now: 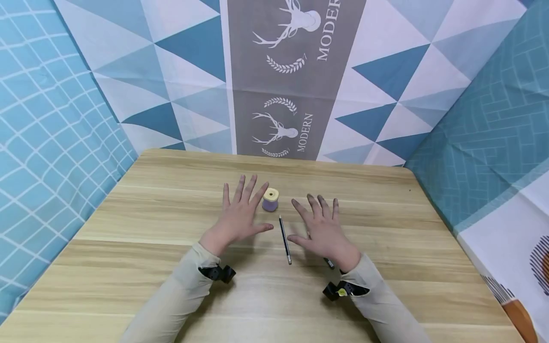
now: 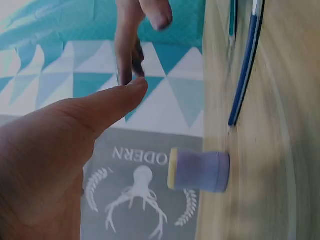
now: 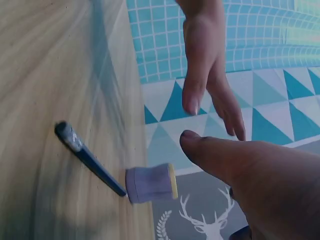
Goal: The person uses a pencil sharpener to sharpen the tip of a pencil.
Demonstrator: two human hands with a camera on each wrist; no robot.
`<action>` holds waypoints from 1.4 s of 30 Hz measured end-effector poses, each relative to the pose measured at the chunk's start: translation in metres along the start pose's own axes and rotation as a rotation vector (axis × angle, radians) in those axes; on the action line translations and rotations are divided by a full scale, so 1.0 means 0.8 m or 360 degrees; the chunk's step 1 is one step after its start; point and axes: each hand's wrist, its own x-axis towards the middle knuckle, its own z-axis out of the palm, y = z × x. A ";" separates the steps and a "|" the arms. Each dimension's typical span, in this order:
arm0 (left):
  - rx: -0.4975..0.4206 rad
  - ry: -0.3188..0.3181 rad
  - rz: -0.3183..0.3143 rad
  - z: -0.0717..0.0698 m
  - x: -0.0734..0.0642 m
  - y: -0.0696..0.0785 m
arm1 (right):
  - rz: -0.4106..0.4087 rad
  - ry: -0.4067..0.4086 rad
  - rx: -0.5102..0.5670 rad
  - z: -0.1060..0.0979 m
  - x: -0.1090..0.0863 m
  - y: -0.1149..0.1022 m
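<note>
My left hand is held over the table with its fingers spread and nothing in it. Close to its fingertips stands an upright purple spool-shaped thing, with a cream top and a small dark hole. My right hand is also spread and holds nothing. Between the hands lies a dark blue pencil, its point towards the spool-shaped thing. A second slim dark stick lies mostly hidden under my right hand; in the left wrist view it looks like a teal pencil.
The wood-grain table reaches back to a patterned cloth with deer heads and triangles. Blue cloth hangs on the left and teal cloth on the right. Both wrists carry small black cameras.
</note>
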 end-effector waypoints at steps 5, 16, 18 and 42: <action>-0.0061 0.0035 0.0028 0.005 0.013 -0.016 | -0.0044 -0.0011 -0.0001 0.009 0.002 -0.009; -0.0278 -0.0051 -0.0011 0.034 0.043 -0.037 | -0.0115 -0.0145 -0.0113 0.044 0.013 -0.022; -0.0335 -0.0097 -0.0036 0.040 0.049 -0.039 | -0.0126 -0.0154 -0.0139 0.049 0.013 -0.023; -0.0907 -0.0084 -0.0186 0.086 0.075 -0.048 | -0.0038 -0.0097 -0.0197 0.068 0.011 -0.033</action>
